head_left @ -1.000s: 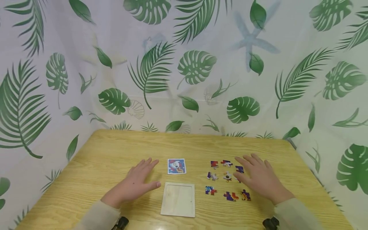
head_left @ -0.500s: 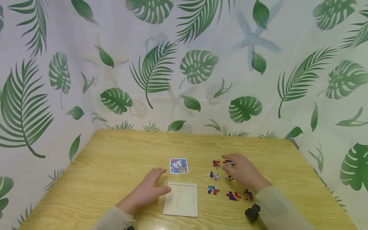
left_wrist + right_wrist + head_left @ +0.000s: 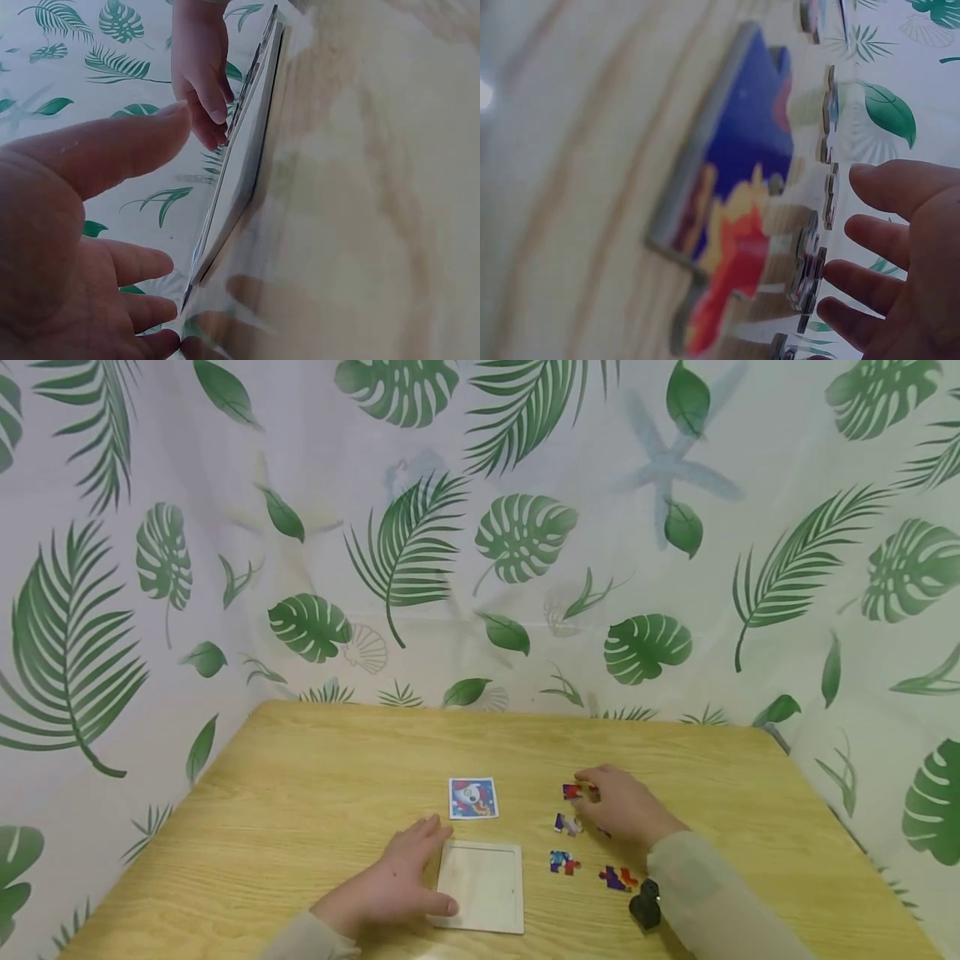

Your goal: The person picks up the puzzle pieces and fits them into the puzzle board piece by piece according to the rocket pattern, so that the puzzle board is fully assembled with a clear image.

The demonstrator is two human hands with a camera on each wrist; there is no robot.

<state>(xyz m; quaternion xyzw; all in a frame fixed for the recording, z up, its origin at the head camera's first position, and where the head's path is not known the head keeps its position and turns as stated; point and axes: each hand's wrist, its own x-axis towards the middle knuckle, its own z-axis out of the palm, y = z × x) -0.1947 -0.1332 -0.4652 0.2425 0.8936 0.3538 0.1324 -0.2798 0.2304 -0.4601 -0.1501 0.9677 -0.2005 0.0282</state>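
Note:
My left hand (image 3: 408, 872) is at the left edge of a shallow wooden puzzle tray (image 3: 518, 893), its thumb over the lower left corner. In the left wrist view, that thumb and the fingers (image 3: 142, 262) are spread and grip nothing. Over the upper puzzle pieces hovers my right hand (image 3: 624, 806), hiding some of them. The right wrist view has its fingers (image 3: 870, 285) apart, close to pieces; contact is unclear. A purple and orange puzzle piece (image 3: 742, 139) lies nearest that camera. Others showing are a red piece (image 3: 572, 792), a purple and grey piece (image 3: 567, 825) and a blue and red piece (image 3: 562, 862).
A square picture card (image 3: 473, 798) with a white cartoon figure lies behind the tray. All of it rests on a wooden table (image 3: 345, 760). A leaf-print curtain (image 3: 555, 527) surrounds the table's back and sides. A black wrist camera (image 3: 647, 906) sits beside my right sleeve.
My left hand has come right and toward me, up to the tray. The right hand has swung left and lower over the pieces, covering several. Tray and card stay on the table.

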